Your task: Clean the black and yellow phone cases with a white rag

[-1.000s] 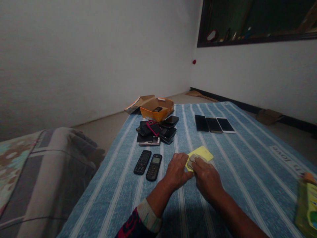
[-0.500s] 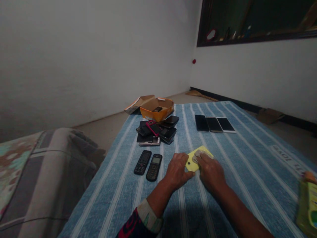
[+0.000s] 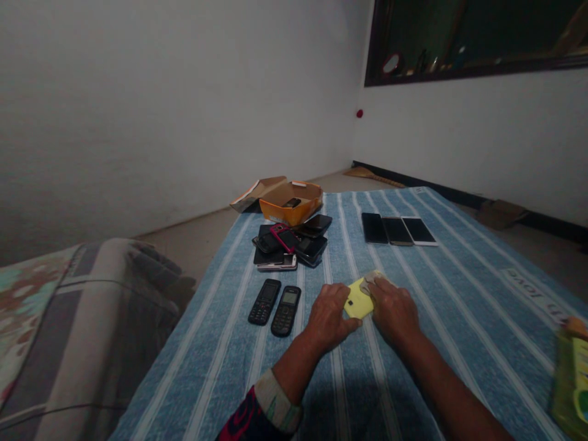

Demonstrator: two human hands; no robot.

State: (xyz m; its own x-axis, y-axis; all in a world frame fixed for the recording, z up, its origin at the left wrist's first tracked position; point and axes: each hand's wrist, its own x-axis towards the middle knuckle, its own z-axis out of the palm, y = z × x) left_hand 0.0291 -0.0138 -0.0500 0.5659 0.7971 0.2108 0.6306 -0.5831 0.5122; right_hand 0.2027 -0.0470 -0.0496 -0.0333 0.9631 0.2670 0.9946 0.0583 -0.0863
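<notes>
A yellow phone (image 3: 356, 302) lies flat on the blue striped cloth (image 3: 441, 306). My left hand (image 3: 328, 317) rests at its left edge, fingers curled, pinning it down. My right hand (image 3: 394, 309) covers the phone's right and far part, fingers pressed onto a small grey cloth (image 3: 370, 280) that peeks out beyond the fingertips. Two small black keypad phones (image 3: 274, 302) lie side by side just left of my left hand.
A heap of several dark phones with a pink one (image 3: 291, 244) sits further back, behind it an open orange box (image 3: 290, 201). Three smartphones (image 3: 397, 230) lie in a row at the back right. A green-yellow packet (image 3: 572, 383) sits at the right edge, folded bedding (image 3: 87, 324) at left.
My right hand has slid the grey cloth away from me along the yellow phone, now covering most of its far end. My left hand has stayed in place.
</notes>
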